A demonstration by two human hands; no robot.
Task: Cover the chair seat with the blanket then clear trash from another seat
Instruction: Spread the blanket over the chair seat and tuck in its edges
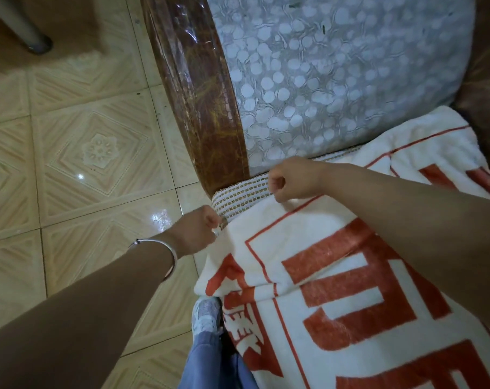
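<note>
A white blanket [336, 270] with large red-orange printed characters lies spread over the chair seat and hangs over its front. My left hand [194, 233], a silver bangle on its wrist, pinches the blanket's left edge near the seat corner. My right hand [292, 179] grips the blanket's upper edge with curled fingers. Between my hands a strip of woven beige seat mat [243, 193] shows uncovered. Behind it stands the chair's backrest cushion [322, 74], in grey-white fabric with round dots.
A brown glossy armrest [207, 102] wrapped in clear plastic runs along the seat's left side. Beige patterned floor tiles [84, 153] fill the left. A grey furniture leg [27, 32] stands at top left. My shoe [207, 315] and jeans are below the blanket.
</note>
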